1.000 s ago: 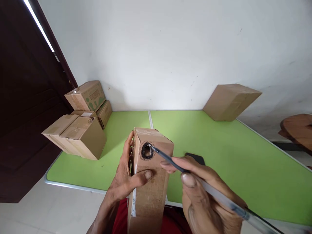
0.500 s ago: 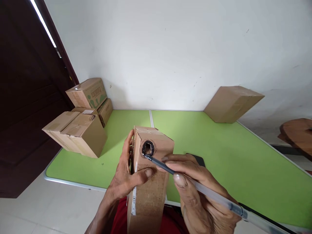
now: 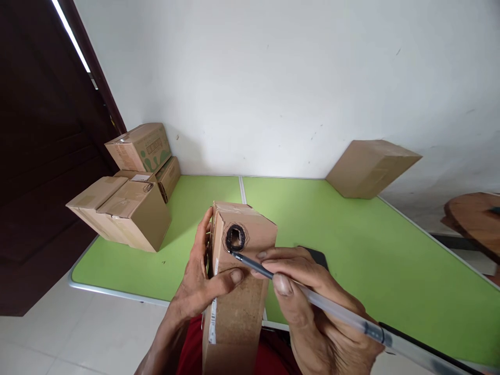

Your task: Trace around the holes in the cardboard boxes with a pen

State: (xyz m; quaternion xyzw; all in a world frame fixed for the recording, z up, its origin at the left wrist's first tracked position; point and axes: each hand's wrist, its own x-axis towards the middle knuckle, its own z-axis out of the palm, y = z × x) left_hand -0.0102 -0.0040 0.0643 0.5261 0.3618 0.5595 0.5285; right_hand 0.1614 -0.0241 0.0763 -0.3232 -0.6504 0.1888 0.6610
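A tall cardboard box (image 3: 242,307) stands upright close to my body, held by my left hand (image 3: 199,281). The thumb lies across its near face and the fingers wrap round its left side. High on that face is a small hole (image 3: 235,238) ringed in thick black ink, with thin scribbled loops around it. My right hand (image 3: 316,307) pinches a pen (image 3: 332,308) with a clear barrel and a dark grip. Its tip meets the cardboard at the lower left edge of the black ring.
Several cardboard boxes (image 3: 133,213) are stacked at the left of the green table (image 3: 351,250). Another box (image 3: 371,169) leans against the wall at the right. A dark flat object (image 3: 318,258) lies behind my right hand. A brown wooden surface (image 3: 472,219) shows at far right.
The pen tip has shifted slightly down and left along the ring's lower edge. My left hand keeps its hold on the box, and the view has moved a little.
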